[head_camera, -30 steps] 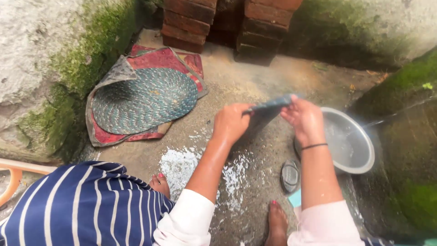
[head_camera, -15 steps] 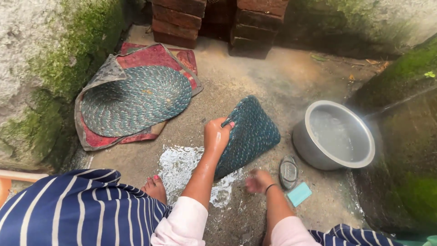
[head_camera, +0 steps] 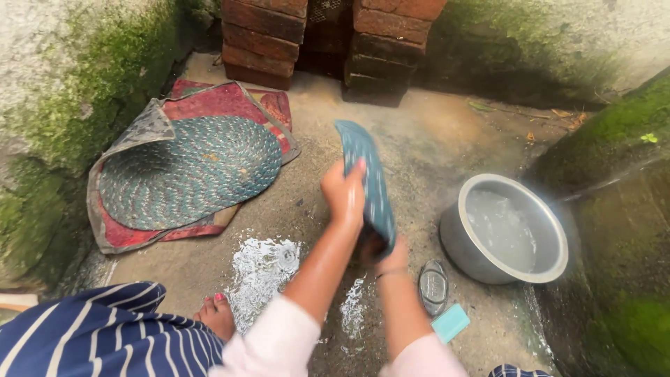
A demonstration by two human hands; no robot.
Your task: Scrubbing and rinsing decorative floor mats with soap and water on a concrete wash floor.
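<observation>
Wet, rough concrete ground (head_camera: 447, 139) lies between moss-grown walls, with two stacks of red bricks (head_camera: 269, 38) well ahead of the hands. One small teal braided mat (head_camera: 368, 183) is held up on edge over the ground, roughly upright and blurred. The left hand (head_camera: 343, 194) closes around its near long edge from the left, fingers curled onto the weave; the right hand (head_camera: 384, 253) grips its lower end from beneath, with a dark band on that wrist. Left of the hands and well apart, one larger round braided teal mat (head_camera: 188, 178) lies flat on one red cloth mat with a grey border (head_camera: 230, 101). Just right of the right hand stands one round steel basin (head_camera: 504, 229) holding water. Below the right hand, near the wrist, lie one small oval metal soap dish (head_camera: 433, 286) and, just beside it, one pale turquoise bar of soap (head_camera: 450, 322). Two patches of white suds (head_camera: 264, 269) mark the ground under the forearms, and one bare foot with painted toenails (head_camera: 218, 314) shows near the left elbow, beside a blue-and-white striped garment (head_camera: 105, 335). Half a second before, the small mat lay spread flat on the ground under the left hand alone, while the right hand hung low near the soap dish; now both hands have it lifted off the concrete.
</observation>
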